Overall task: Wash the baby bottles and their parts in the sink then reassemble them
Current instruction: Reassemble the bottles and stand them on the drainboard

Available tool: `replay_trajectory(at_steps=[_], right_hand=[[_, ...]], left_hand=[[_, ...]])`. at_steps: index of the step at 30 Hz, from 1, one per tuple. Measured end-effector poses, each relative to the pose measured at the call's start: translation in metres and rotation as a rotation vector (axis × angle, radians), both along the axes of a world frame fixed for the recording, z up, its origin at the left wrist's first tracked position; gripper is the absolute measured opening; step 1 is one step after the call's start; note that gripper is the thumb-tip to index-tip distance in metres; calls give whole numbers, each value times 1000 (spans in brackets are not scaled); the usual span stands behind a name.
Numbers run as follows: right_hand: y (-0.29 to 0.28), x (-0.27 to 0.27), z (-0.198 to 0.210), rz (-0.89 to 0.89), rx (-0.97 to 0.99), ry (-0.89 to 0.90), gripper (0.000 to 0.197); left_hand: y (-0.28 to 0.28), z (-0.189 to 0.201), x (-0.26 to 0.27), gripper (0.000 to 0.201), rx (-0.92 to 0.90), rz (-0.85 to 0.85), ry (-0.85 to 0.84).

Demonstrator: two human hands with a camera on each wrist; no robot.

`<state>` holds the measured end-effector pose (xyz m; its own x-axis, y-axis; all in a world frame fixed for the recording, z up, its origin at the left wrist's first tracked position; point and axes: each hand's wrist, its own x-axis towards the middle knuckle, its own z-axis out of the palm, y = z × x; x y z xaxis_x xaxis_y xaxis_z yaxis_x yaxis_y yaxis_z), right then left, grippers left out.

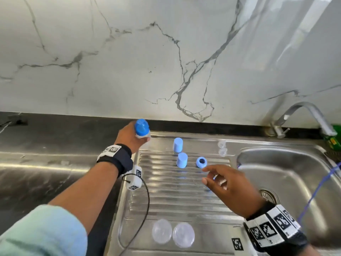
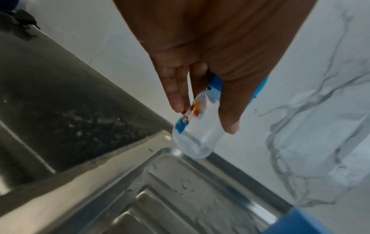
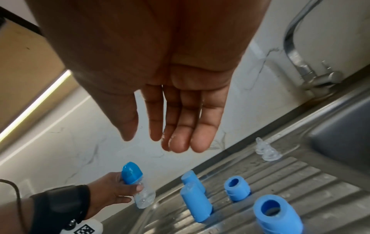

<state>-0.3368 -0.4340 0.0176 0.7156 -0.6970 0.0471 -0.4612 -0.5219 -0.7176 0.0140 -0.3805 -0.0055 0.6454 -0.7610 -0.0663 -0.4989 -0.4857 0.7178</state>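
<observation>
both hands were over the draining board in the head view: the left hand (image 1: 127,137) gripped an assembled bottle (image 1: 142,131) with a blue cap at the board's far left corner, and the right hand (image 1: 228,183) hovered with fingers relaxed, holding nothing, just beside a blue collar ring (image 1: 201,162). by my reading, one bottle was already put together and the rest were waiting: two light blue caps (image 1: 178,149) stood upright on the ridges, two clear teats (image 1: 222,148) sat near the basin's edge, and two clear round pieces (image 1: 173,234), probably bottle bodies seen end-on, stood at the near edge of the sink (image 1: 287,163). whether washing was fully done could not be told, though the tap (image 1: 306,115) showed no running water.

from the left wrist, fingers (image 2: 176,95) and thumb curled round the bottle's clear body, which carried a small coloured print, its base close over the board's corner; whether it touched was unclear. droplets lay on the steel.

from the right wrist, the palm was open and empty above two collar rings (image 3: 237,190), the two caps and the teats, so at least two sets looked unassembled.
</observation>
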Motion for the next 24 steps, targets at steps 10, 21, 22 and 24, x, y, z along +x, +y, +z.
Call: replay_trajectory(at_steps=[10,21,22,24], right_hand=[[12,-20,-13,-160,11,106,13],[31,-11,-8,-50,65,199,34],[33,-10,-8,1,99,229,46],[42,-12,-13,136,129,301,67]], left_hand=[[-45,-65,33,57,62,63,89],[-26,-67,34,81,112,2,135],[-21,-68,34,84,111,6,119],[-8,-68,31,88,102,20,87]])
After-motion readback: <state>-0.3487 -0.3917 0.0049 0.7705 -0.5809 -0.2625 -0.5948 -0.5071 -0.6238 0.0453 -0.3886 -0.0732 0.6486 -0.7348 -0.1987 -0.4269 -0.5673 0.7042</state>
